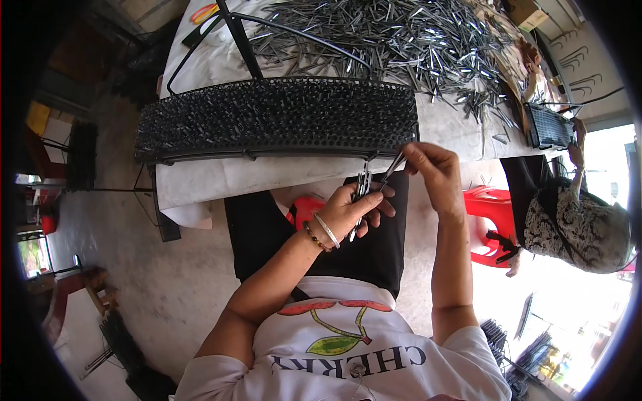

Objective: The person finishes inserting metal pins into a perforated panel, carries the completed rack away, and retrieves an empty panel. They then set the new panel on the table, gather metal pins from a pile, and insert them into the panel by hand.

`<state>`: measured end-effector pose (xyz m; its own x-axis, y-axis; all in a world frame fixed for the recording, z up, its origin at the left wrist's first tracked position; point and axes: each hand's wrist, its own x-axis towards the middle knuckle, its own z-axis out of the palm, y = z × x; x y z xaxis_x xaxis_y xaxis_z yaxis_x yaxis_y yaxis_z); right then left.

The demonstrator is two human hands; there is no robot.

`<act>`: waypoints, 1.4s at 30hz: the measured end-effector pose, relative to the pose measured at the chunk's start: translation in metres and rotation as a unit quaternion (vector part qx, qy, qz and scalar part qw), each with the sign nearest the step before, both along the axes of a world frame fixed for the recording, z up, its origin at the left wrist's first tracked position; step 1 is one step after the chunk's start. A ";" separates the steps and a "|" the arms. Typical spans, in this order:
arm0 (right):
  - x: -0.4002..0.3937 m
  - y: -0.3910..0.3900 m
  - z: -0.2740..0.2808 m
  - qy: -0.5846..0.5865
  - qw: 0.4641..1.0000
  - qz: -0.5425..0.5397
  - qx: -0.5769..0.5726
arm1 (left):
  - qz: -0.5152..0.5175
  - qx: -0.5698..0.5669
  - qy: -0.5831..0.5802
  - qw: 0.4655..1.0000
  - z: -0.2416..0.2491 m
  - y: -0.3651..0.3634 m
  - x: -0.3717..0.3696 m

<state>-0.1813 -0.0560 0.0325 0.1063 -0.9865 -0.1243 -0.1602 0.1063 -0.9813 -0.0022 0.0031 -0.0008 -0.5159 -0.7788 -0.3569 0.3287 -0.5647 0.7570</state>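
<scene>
My left hand (354, 212), with a bangle and a beaded bracelet at its wrist, is closed around a small bundle of thin dark strips (362, 190). To its right my right hand (431, 170) pinches a dark strip (393, 167) between thumb and forefinger, its lower end close to the left hand's bundle. Just above both hands, along the table's near edge, lies a long curved black perforated rack (281, 117), with many strip ends showing in its holes. A large heap of loose dark strips (401, 40) covers the table behind it.
The pale table (455, 127) carries orange-handled scissors (204, 13) at upper left. At the right, a co-worker's hand (579, 137) is at a smaller perforated rack (552, 127). A red stool (488, 207) stands below. Black metal legs rise from the long rack.
</scene>
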 end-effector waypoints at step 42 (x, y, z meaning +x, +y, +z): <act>-0.005 -0.037 -0.023 0.137 0.953 -0.030 -0.268 | 0.009 0.025 0.003 1.000 -0.006 0.001 -0.001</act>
<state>-0.1865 -0.0931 0.0095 0.0839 -0.9192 0.3847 -0.4284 -0.3819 -0.8189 -0.0030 0.0042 -0.0068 -0.5042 -0.7697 -0.3917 0.3439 -0.5950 0.7264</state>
